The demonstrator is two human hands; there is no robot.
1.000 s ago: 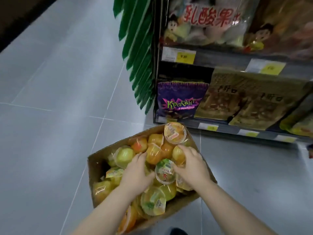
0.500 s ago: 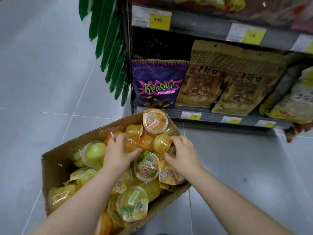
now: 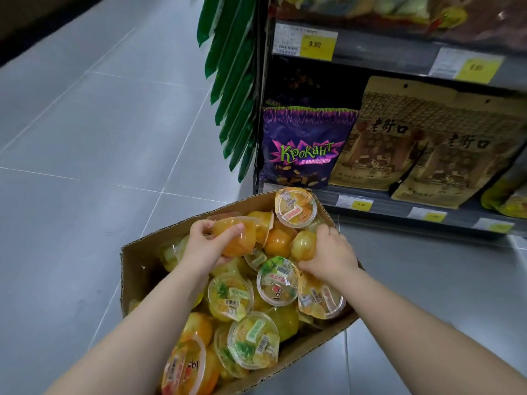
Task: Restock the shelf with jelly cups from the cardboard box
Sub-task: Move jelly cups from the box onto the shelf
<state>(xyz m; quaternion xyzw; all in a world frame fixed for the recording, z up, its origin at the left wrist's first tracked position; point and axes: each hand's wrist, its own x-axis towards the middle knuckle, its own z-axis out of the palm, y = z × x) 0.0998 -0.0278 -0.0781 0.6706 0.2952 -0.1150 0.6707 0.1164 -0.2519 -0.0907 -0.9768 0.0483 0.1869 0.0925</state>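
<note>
An open cardboard box (image 3: 134,269) sits on the grey floor, heaped with several clear jelly cups of yellow, orange and green fruit. My left hand (image 3: 202,246) grips an orange jelly cup (image 3: 236,238) lifted slightly from the pile near the box's far side. Fingers of my right hand (image 3: 330,255) curl round a yellow-green jelly cup (image 3: 303,245) still lying in the heap. One sealed cup (image 3: 295,208) leans on the box's far rim. The shelf (image 3: 399,208) stands just beyond the box.
The bottom shelf holds a purple snack bag (image 3: 302,149) and brown snack bags (image 3: 379,138). Price tags line the shelf edges. Green plastic palm leaves (image 3: 233,81) hang by the shelf's left post. Grey floor tiles spread to the left and the right.
My left hand has raised an orange cup out of the pile. My right hand has closed round a yellow-green cup. The view has shifted closer to the box and shelf.
</note>
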